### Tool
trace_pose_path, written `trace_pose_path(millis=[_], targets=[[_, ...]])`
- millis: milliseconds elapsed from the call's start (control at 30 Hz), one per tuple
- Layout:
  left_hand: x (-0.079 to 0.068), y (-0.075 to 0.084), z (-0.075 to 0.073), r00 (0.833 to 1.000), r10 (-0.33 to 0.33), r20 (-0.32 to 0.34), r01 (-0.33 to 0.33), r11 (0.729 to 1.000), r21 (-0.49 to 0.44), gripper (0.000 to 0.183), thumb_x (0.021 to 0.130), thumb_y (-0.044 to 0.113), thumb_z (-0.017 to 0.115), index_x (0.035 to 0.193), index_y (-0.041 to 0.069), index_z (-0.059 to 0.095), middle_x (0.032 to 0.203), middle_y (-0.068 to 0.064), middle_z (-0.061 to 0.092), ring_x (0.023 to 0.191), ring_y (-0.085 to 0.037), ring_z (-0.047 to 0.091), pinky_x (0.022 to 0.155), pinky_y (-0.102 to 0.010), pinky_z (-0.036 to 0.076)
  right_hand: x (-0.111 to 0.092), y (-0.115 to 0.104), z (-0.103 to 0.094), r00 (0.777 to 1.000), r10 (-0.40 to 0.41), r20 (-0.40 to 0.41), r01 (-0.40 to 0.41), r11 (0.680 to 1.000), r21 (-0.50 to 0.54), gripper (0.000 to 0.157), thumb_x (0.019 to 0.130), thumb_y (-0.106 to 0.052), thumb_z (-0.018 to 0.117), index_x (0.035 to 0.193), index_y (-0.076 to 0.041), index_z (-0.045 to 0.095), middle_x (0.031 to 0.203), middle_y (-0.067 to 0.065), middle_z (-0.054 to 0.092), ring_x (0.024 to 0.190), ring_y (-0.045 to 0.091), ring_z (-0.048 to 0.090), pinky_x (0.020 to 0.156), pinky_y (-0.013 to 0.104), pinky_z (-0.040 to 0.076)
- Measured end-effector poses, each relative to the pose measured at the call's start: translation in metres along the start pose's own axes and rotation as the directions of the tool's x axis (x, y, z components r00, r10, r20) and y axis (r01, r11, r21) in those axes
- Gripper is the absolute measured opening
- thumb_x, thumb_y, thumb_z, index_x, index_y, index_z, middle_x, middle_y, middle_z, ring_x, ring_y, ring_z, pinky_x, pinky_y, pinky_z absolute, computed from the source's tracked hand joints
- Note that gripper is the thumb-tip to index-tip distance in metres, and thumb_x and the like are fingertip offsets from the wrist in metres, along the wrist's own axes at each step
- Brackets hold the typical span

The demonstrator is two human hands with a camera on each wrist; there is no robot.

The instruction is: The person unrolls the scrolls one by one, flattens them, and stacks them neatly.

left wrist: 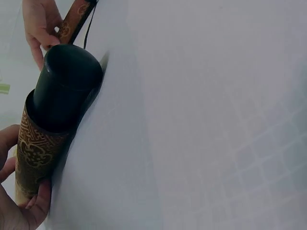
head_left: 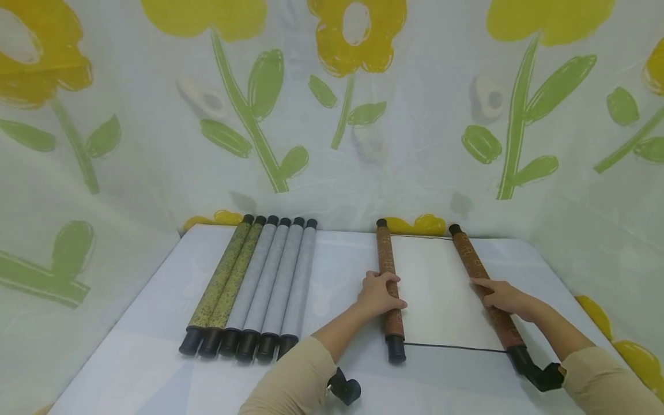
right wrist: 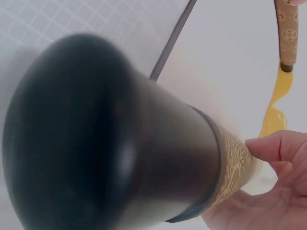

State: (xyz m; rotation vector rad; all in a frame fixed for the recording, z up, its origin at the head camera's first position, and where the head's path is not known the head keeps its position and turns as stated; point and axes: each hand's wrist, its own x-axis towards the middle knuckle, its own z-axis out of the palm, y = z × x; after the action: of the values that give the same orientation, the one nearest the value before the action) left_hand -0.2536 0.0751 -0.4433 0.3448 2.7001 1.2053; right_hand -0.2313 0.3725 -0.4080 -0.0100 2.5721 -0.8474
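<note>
A scroll lies partly unrolled, with white paper (head_left: 430,294) stretched between two brown patterned rolls that have black end caps. My left hand (head_left: 377,294) grips the left roll (head_left: 385,251) around its middle, thumb and fingers on opposite sides. In the left wrist view, the near black cap (left wrist: 69,79) and gold pattern of that roll show up close. The right roll (head_left: 468,253) slants, its far end leaning left, and my right hand (head_left: 505,298) holds it near the middle. Its black cap (right wrist: 72,134) fills much of the right wrist view, with the thumb against the patterned sleeve beyond.
Left of the scroll, two green speckled rolls (head_left: 223,276) and several pale grey rolls (head_left: 270,276) lie side by side on the white table (head_left: 150,323). A flower-printed sheet (head_left: 415,173) hangs behind the table's far edge. A black wrist camera (head_left: 344,387) sits below my left sleeve.
</note>
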Motion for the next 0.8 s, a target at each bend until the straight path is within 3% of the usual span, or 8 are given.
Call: trace_pose_path(millis=[200,333,533,667,800], targets=[[-0.001,-0.001,-0.006,1.000,-0.012,0.028,0.012,1.000,0.002,0.051,0.071,0.029,0.081,0.119,0.023,0.063,0.125,-0.018,0.044,0.105,-0.027,0.048,0.073,-0.037,0.046,-0.001,0.004,-0.002,0.999,-0.030,-0.031,0.029,0.999,-0.035,0.062,0.083,-0.004,0.047,0.141,0.012,0.028,0.141,0.045,0.015,0.126,0.059,0.022,0.095,0.065,0.032],[-0.002,-0.001,-0.008,0.999,-0.002,0.033,0.001,1.000,0.016,0.054,0.071,0.035,0.081,0.120,0.022,0.063,0.127,-0.021,0.043,0.107,-0.028,0.048,0.075,-0.039,0.047,-0.002,0.007,-0.003,0.995,-0.064,-0.074,0.057,0.994,-0.090,0.061,0.087,-0.013,0.059,0.137,0.012,0.034,0.138,0.046,0.021,0.125,0.061,0.022,0.095,0.067,0.032],[-0.001,-0.004,-0.004,1.000,-0.011,0.019,0.010,0.999,0.051,0.068,0.063,0.049,0.084,0.119,0.022,0.057,0.128,-0.023,0.041,0.099,-0.026,0.049,0.072,-0.038,0.048,-0.003,0.015,-0.001,0.974,-0.162,-0.156,0.132,0.973,-0.187,0.072,0.075,-0.022,0.078,0.130,0.009,0.044,0.132,0.045,0.032,0.120,0.061,0.029,0.092,0.067,0.034],[0.000,-0.005,-0.003,1.000,-0.011,0.011,0.011,0.998,0.059,0.070,0.062,0.048,0.085,0.119,0.022,0.054,0.128,-0.023,0.040,0.098,-0.025,0.049,0.069,-0.037,0.048,-0.003,0.021,-0.001,0.957,-0.204,-0.206,0.156,0.961,-0.226,0.071,0.069,-0.020,0.082,0.126,0.006,0.048,0.127,0.044,0.039,0.115,0.060,0.037,0.085,0.064,0.040],[-0.001,-0.004,-0.006,1.000,-0.016,0.005,0.016,0.997,0.069,0.068,0.063,0.043,0.086,0.120,0.022,0.054,0.131,-0.022,0.039,0.104,-0.027,0.048,0.071,-0.038,0.048,-0.004,0.024,-0.004,0.958,-0.201,-0.206,0.157,0.965,-0.211,0.071,0.069,-0.016,0.082,0.126,0.006,0.046,0.125,0.045,0.038,0.111,0.060,0.039,0.080,0.061,0.044]])
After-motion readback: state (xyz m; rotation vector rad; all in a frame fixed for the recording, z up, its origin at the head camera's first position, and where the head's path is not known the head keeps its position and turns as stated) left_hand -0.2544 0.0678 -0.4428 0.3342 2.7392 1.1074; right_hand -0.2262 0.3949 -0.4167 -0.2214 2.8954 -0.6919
